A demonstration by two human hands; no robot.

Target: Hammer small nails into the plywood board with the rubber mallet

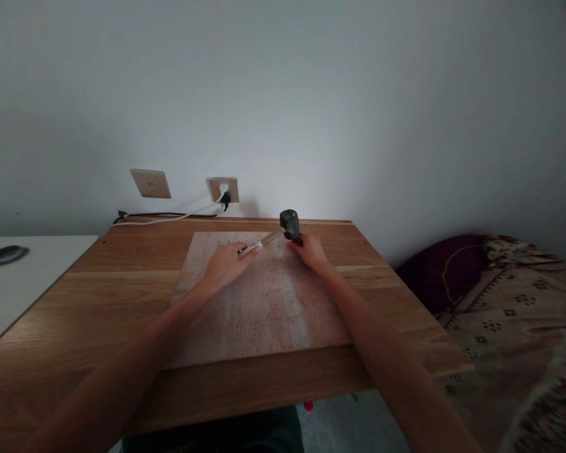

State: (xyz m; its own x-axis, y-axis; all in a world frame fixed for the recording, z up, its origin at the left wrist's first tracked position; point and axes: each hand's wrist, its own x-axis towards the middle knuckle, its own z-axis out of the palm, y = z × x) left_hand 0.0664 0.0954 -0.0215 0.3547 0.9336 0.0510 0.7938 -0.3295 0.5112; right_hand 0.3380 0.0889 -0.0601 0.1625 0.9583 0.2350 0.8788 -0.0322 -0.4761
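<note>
The left hand [229,261] has its grip closed around the handle of a mallet [274,235], which slants up to the right over the far part of a pale board [264,308]. The right hand [310,251] is just beside the mallet's dark head, fingers bent (whether its grip pinches anything, I cannot tell). The board lies on the wooden desk [113,296]; beyond the desk's far left part, plugs sit in a wall socket [234,187]. Patterned cloth [523,333] lies to the right.
</note>
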